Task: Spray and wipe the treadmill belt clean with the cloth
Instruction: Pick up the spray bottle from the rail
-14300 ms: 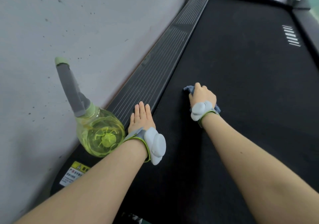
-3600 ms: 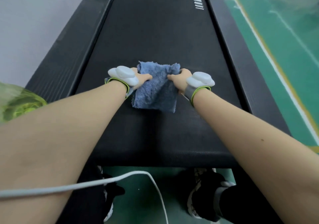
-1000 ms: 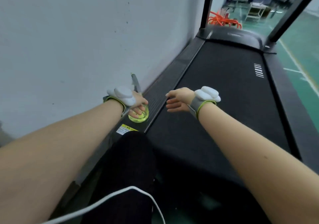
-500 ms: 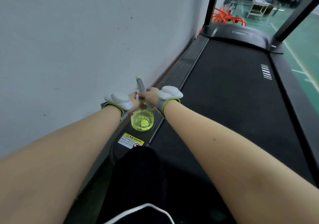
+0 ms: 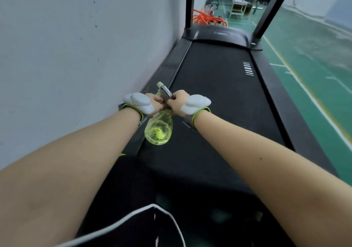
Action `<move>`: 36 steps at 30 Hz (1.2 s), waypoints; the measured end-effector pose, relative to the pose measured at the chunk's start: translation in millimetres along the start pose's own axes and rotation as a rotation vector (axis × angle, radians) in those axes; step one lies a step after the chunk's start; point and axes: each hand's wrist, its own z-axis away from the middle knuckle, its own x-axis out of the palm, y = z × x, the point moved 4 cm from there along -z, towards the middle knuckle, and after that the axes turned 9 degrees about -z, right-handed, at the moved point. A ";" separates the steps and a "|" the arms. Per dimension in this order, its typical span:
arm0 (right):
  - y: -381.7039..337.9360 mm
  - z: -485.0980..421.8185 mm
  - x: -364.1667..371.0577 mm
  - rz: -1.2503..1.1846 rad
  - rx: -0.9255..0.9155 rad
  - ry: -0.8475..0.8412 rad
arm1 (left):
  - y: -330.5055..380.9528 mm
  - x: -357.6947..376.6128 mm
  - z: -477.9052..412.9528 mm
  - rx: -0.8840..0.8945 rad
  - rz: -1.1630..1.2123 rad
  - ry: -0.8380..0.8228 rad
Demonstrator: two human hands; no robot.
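- A grey wall [image 5: 76,56] flanks the belt [image 5: 219,94] on the left; green floor [image 5: 314,75] lies to the right, with an orange hose [image 5: 207,19] beyond.
- Both arms reach forward; the left hand [image 5: 155,102] and right hand [image 5: 178,101] curl round the bottle [image 5: 159,130] neck, above the belt's left edge.

No words or numbers can be read. The treadmill belt [image 5: 219,94] bears a block of short white bars [image 5: 248,68] — beyond the right grip [image 5: 179,102], to its right. A yellow label sliver [image 5: 122,153] — nearer than the left grip [image 5: 155,103] — is illegible.
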 end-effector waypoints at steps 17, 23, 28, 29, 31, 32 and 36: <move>281.3 258.3 -254.3 -0.033 0.408 0.624 | 301.1 316.6 101.1 0.531 -0.146 -0.584; 401.3 366.3 -261.8 -0.238 0.637 0.778 | 341.2 459.6 162.6 0.605 -0.252 -0.853; 476.9 429.4 -252.8 -0.526 0.767 0.977 | 344.7 540.1 191.7 0.547 -0.170 -0.988; 476.1 433.7 -252.9 -0.523 0.771 0.981 | 345.4 541.6 193.6 0.560 -0.172 -1.007; 492.7 444.2 -245.5 -0.544 0.769 0.951 | 343.9 558.2 205.8 0.577 -0.208 -1.075; 499.4 447.9 -241.9 -0.548 0.791 0.935 | 342.3 568.3 209.3 0.565 -0.233 -1.092; 534.1 463.3 -212.8 -0.532 0.912 0.950 | 318.7 606.3 225.7 0.522 -0.337 -1.210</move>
